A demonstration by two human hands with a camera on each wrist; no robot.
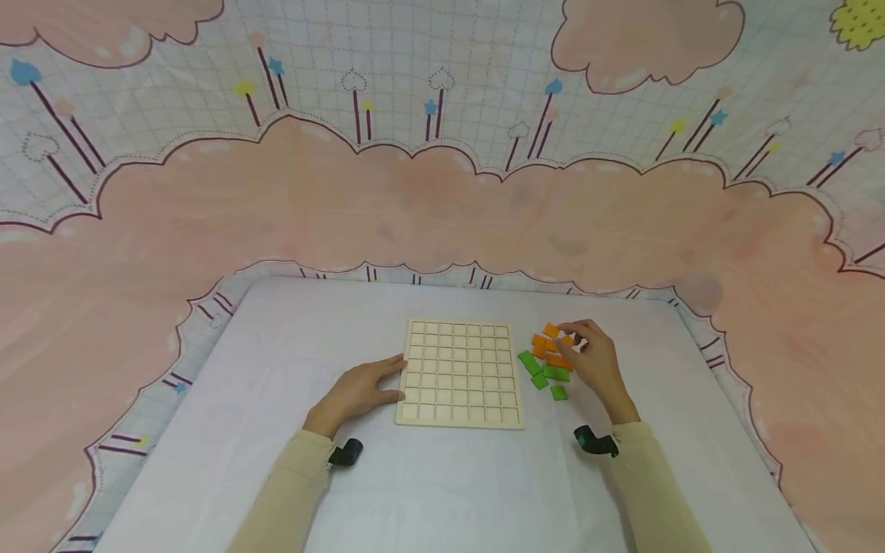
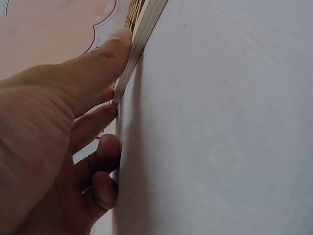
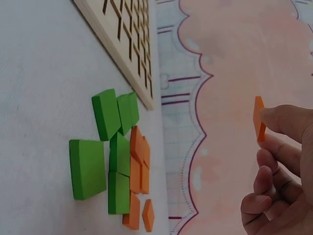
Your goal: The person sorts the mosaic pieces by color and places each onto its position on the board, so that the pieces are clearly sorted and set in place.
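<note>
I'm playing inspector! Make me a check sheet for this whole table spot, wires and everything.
Surface: flat white tabletop; no spills seen.
Job's things: square pale-wood grid board; loose orange square tiles and green square tiles to its right.
Clutter: nothing seen.
Left hand: touching the board's left edge.
Right hand: pinching one orange tile above the tabletop.
Cables: nothing seen.
Surroundings: pink-and-white backdrop printed with clouds and stars.

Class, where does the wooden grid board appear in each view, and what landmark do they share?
Head: board, just below centre.
Left wrist: top, left of centre, edge-on, touching the left hand.
Right wrist: upper left, above the green tiles.
Shared landmark: the white table.
</note>
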